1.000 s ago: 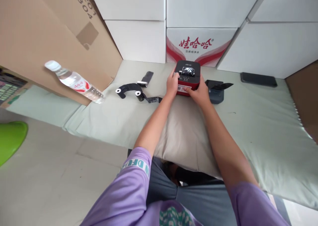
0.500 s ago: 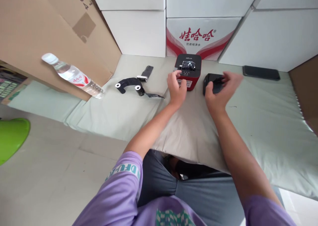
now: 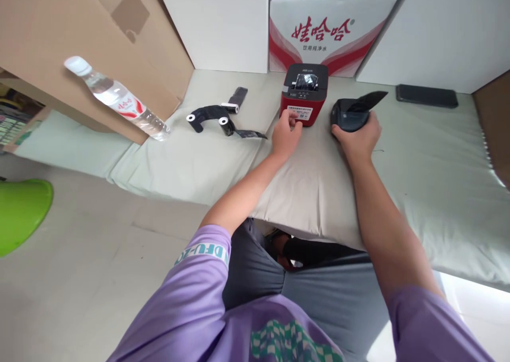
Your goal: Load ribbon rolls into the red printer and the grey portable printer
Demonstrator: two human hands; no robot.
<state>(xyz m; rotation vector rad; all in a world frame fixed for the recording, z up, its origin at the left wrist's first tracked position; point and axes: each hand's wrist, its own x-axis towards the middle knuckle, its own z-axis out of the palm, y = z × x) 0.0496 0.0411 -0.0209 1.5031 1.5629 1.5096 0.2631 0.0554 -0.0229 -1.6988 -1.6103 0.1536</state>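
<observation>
While the left hand stays curled against the red printer, the right hand now grips the black cover.

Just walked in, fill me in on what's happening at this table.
A person in a purple shirt sits at a cloth-covered surface. The left hand rests against the front of a small red and black label printer. The right hand grips a dark cover piece lying beside the printer. Black ribbon rolls and a water bottle lie off to the left.
</observation>
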